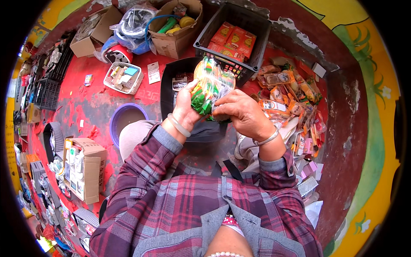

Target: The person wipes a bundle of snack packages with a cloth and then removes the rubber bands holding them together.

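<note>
Both my hands hold a bundle of shiny plastic packets [212, 80] in green, yellow and white, with a light band or wrap across its upper part. My left hand [187, 105] grips its left side, the palm turned up beneath it. On the other side, the bent fingers of my right hand [242, 109] pinch the crinkled lower right edge. Directly below is a black bin [167, 92], partly hidden by the bundle and my hands. Some packaged items show inside it at the left.
A dark crate [200, 46] of red-orange boxes stands beyond the bin. To the right lies a heap of packaged goods [284, 92]. A purple-rimmed basin [114, 128], a white basket [133, 90] and a cardboard box [94, 171] stand at left. Open cartons [169, 45] line the back.
</note>
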Tool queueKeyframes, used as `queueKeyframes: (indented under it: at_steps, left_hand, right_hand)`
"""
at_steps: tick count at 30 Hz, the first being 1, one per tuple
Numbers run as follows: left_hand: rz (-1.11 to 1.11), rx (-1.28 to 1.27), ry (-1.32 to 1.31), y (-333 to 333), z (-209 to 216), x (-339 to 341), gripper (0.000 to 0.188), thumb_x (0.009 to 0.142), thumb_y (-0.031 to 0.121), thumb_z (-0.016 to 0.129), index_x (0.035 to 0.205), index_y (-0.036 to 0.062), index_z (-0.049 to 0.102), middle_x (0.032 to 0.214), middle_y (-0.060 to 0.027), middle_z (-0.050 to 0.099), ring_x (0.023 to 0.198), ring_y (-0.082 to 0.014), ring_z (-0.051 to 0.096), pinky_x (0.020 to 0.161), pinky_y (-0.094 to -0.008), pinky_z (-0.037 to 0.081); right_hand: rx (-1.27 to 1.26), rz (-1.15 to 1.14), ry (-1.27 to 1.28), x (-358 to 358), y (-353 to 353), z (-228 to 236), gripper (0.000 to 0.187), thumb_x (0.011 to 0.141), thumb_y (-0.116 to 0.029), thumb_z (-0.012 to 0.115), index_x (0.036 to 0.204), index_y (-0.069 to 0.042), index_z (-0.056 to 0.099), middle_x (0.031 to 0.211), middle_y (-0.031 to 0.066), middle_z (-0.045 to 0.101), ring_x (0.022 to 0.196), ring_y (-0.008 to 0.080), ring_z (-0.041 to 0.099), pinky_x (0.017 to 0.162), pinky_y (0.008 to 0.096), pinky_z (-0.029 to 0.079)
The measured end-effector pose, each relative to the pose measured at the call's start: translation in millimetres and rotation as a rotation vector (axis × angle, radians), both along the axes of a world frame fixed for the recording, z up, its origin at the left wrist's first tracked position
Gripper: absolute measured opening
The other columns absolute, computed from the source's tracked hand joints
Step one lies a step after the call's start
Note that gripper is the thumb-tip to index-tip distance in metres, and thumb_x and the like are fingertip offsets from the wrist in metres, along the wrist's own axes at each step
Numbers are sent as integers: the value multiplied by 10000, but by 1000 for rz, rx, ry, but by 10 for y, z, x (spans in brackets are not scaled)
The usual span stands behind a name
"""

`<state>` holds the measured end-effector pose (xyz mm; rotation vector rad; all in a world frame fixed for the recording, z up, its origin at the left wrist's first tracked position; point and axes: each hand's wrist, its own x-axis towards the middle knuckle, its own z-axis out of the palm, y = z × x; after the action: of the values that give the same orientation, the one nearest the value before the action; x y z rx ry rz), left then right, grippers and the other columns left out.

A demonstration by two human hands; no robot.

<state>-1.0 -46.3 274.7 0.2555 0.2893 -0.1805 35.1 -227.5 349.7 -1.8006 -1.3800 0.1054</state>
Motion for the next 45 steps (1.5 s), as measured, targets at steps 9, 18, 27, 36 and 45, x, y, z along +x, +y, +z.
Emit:
queueKeyframes:
  at_steps: [9, 18, 27, 36, 45]
  left_hand:
    - [145, 108, 69, -51, -184, 13, 456, 979, 277, 311, 1262, -9, 527, 1222, -199, 593, 1102, -351, 586, 996, -468, 447]
    - [167, 35, 132, -98, -112, 5, 462, 980, 290, 320, 1268, -11, 521, 1243, -208, 582, 1116, -358, 578, 1012, -487, 428]
    - [196, -76, -81, 23, 109, 1, 450, 969, 295, 421, 1298, -2, 498, 1317, -184, 533, 1200, -345, 519, 1055, -503, 379]
    - [86, -163, -117, -4, 164, -27, 428, 971, 324, 407, 1241, 21, 543, 1238, -163, 585, 1142, -314, 561, 1016, -471, 425]
    - [-176, -162, -46, -366, 417, -184, 542, 994, 514, 323, 1282, 98, 517, 1215, -132, 598, 1077, -288, 610, 908, -460, 519]
  right_hand:
    - [-275, -154, -504, -418, 258, -224, 51, 666, -157, 589, 699, -118, 583, 762, 19, 555, 836, 206, 552, 726, 343, 419]
    - [-196, 316, 43, -135, 67, -113, 278, 621, 14, 543, 843, -83, 679, 891, 85, 656, 889, 285, 611, 771, 388, 478]
    - [896, -223, 810, 362, -938, 374, 474, 880, -163, 552, 1325, -14, 478, 1252, 126, 575, 1124, 245, 572, 983, 378, 450]
    - [297, -188, 331, 122, -221, -55, 554, 840, -255, 699, 1313, -28, 521, 1396, 168, 460, 1304, 326, 426, 1094, 401, 315]
    - [440, -509, -193, 138, -119, -18, 508, 758, -245, 791, 1159, -31, 564, 1018, 138, 632, 924, 279, 615, 841, 361, 488]
